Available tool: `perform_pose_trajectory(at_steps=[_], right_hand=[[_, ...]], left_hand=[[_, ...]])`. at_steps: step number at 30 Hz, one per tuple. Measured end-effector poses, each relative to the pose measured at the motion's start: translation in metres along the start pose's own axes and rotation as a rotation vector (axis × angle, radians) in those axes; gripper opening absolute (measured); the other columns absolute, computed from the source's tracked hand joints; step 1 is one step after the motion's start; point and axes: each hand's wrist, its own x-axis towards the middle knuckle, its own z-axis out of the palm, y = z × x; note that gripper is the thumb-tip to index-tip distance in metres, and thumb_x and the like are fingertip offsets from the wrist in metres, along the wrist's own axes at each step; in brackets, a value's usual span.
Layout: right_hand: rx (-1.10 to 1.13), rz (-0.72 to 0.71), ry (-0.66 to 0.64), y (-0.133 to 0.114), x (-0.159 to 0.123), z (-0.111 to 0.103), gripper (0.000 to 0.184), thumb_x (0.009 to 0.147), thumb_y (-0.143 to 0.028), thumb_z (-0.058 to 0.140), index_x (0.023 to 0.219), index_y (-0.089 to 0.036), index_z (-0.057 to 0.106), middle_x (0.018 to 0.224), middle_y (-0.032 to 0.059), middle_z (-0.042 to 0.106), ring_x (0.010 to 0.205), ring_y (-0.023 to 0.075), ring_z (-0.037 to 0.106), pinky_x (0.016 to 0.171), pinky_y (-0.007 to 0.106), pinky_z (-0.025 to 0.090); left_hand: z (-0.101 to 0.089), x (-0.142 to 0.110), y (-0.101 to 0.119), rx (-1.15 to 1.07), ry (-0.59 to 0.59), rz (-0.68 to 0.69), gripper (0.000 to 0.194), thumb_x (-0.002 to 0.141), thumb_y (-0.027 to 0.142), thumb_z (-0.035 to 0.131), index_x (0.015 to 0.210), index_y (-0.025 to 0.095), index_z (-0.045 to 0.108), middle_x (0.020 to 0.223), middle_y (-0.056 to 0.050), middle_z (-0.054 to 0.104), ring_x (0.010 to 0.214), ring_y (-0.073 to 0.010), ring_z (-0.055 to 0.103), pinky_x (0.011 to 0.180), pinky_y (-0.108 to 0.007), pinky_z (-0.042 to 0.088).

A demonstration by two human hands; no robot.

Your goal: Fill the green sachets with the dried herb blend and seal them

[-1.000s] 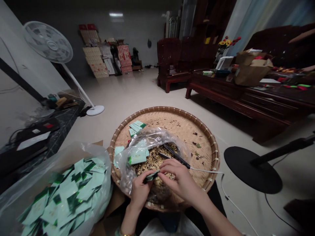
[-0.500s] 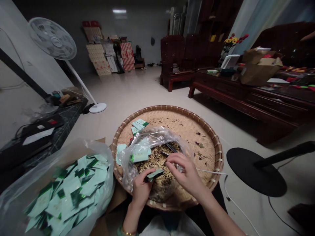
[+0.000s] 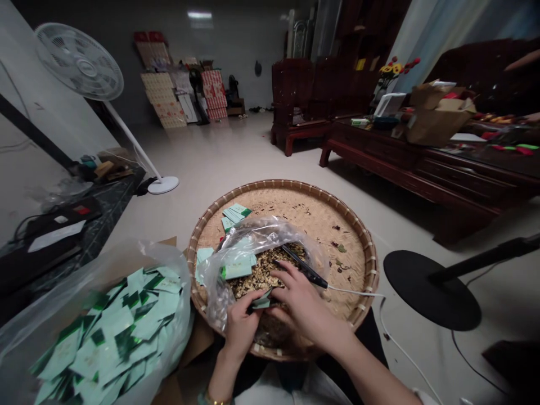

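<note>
My left hand (image 3: 240, 332) grips a pale green sachet (image 3: 262, 301) with a dark green pattern, low over the woven bamboo tray (image 3: 278, 184). My right hand (image 3: 301, 304) touches the sachet's edge and holds a black corded tong-like tool (image 3: 304, 269), with its two prongs pointing up and left. Both hands sit just above an open clear plastic bag (image 3: 253, 239) of crumbled dried brown plant material (image 3: 264, 275). Several sachets (image 3: 234, 214) lie on the tray beyond the bag, and several more fill a large plastic bag (image 3: 126, 332) at lower left.
The tool's white cord (image 3: 354, 293) runs right across the tray rim and down to the floor. A round black stand base (image 3: 430, 289) sits at right. A dark wooden table (image 3: 379, 140) with a cardboard box (image 3: 436, 121) stands beyond, and a white fan (image 3: 78, 62) stands at left.
My right hand has moved down and left, back to the sachet, and the black tool shows again above it. My left hand has tilted the sachet slightly.
</note>
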Motion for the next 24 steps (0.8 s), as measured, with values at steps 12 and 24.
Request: perform_pose_trajectory(at_steps=[12, 24], right_hand=[[0.075, 0.0, -0.033, 0.001, 0.007, 0.013, 0.014, 0.083, -0.021, 0.058, 0.091, -0.019, 0.069, 0.107, 0.0081, 0.061, 0.123, 0.0252, 0.039, 0.102, 0.04, 0.036], [0.081, 0.015, -0.071, -0.002, 0.004, -0.011, 0.029, 0.095, -0.024, 0.038, 0.086, -0.017, 0.065, 0.087, 0.0059, 0.066, 0.087, 0.0179, 0.058, 0.08, 0.029, 0.044]], left_hand=[[0.001, 0.002, 0.008, 0.036, -0.135, -0.019, 0.028, 0.068, 0.014, 0.054, 0.09, 0.018, 0.071, 0.079, -0.001, 0.073, 0.071, -0.0177, 0.066, 0.065, -0.025, 0.054], [-0.001, 0.001, 0.005, -0.004, -0.056, 0.008, 0.018, 0.072, 0.023, 0.063, 0.087, 0.019, 0.073, 0.08, -0.003, 0.075, 0.071, -0.0194, 0.069, 0.067, -0.028, 0.056]])
